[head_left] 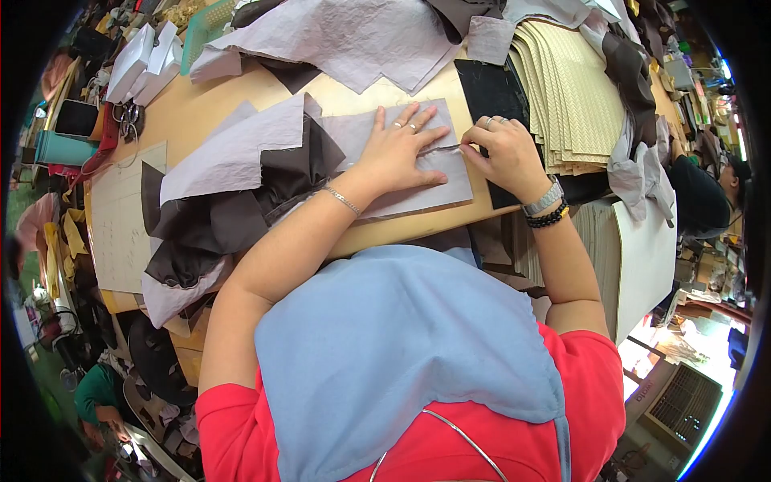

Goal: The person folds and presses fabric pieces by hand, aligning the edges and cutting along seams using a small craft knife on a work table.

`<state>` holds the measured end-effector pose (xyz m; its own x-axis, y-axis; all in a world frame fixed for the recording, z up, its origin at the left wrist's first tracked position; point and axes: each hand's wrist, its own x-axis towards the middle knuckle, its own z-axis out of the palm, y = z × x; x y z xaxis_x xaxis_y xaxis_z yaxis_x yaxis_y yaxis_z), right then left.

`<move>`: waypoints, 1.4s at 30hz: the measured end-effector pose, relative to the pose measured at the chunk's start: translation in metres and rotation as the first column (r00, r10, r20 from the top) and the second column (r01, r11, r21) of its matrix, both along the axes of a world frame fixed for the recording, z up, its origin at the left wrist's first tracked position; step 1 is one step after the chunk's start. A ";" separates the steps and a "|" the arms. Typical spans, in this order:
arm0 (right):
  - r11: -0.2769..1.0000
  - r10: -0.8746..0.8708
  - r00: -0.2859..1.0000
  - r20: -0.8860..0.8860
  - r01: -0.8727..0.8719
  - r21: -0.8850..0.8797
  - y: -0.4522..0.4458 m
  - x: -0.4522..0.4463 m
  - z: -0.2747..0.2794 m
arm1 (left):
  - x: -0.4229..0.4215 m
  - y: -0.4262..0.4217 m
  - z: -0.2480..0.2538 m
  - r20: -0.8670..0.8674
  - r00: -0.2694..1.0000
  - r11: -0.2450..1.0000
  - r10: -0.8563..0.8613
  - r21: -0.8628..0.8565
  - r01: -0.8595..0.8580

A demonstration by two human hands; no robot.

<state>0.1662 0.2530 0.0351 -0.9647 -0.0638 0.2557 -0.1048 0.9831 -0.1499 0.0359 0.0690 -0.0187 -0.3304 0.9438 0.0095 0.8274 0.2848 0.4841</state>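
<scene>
My left hand point(401, 153) lies with its fingers spread on a grey-lilac fabric piece point(385, 209) near the table's front edge. At the right side of that piece, the thumb and forefinger of my right hand point(502, 153) pinch the end of a dark strip point(440, 149) that runs across the cloth from under my left hand. Left of my hands, dark brown fabric point(233, 217) and lilac fabric point(233, 157) are heaped together, partly over the flat piece.
Stacked cream textured sheets point(566, 96) stand at the right, beside black material point(491, 90). More lilac cloth point(345, 40) lies at the back. Scissors point(128, 119), white boxes point(144, 64) and a marked paper pattern point(120, 209) are left. Another person point(699, 193) is at far right.
</scene>
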 end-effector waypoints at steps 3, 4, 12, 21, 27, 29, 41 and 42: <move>0.998 0.007 1.000 0.018 -0.006 -0.066 -0.004 -0.001 -0.008 | 0.000 0.000 0.000 0.003 1.000 1.000 -0.002 0.006 0.001; 0.996 0.016 1.000 0.013 -0.015 -0.091 -0.004 -0.001 -0.012 | 0.000 0.000 -0.001 0.005 1.000 1.000 0.000 0.007 0.000; 0.918 -0.155 0.986 0.064 0.168 -0.360 0.012 0.014 -0.010 | 0.000 -0.002 -0.001 0.008 1.000 1.000 -0.009 -0.004 0.009; 0.533 -0.358 0.924 0.133 0.319 -0.783 -0.011 0.039 -0.034 | -0.026 -0.021 0.006 0.264 0.965 0.995 -0.014 0.103 -0.014; -0.414 -0.153 0.940 0.305 0.219 -0.883 -0.023 0.037 -0.007 | -0.035 -0.033 0.048 0.450 0.890 0.994 0.081 -0.103 -0.038; -0.482 -0.215 0.927 0.309 0.175 -0.859 -0.035 0.034 0.002 | -0.021 -0.045 0.040 0.289 0.956 0.999 0.045 -0.002 -0.046; 0.391 -0.156 0.957 0.243 0.286 -0.875 -0.050 0.021 -0.031 | 0.003 -0.069 0.004 -0.045 0.979 0.975 0.199 0.105 -0.194; 0.429 -0.162 0.955 0.248 0.294 -0.854 -0.052 0.021 -0.033 | 0.003 -0.070 0.003 -0.046 0.978 0.974 0.203 0.113 -0.197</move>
<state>0.1871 0.2011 0.0018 -0.9321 0.3558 -0.0676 0.1843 0.3052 -0.9343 0.0387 -0.0010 -0.0159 -0.5081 0.8512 0.1312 0.7861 0.3961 0.4745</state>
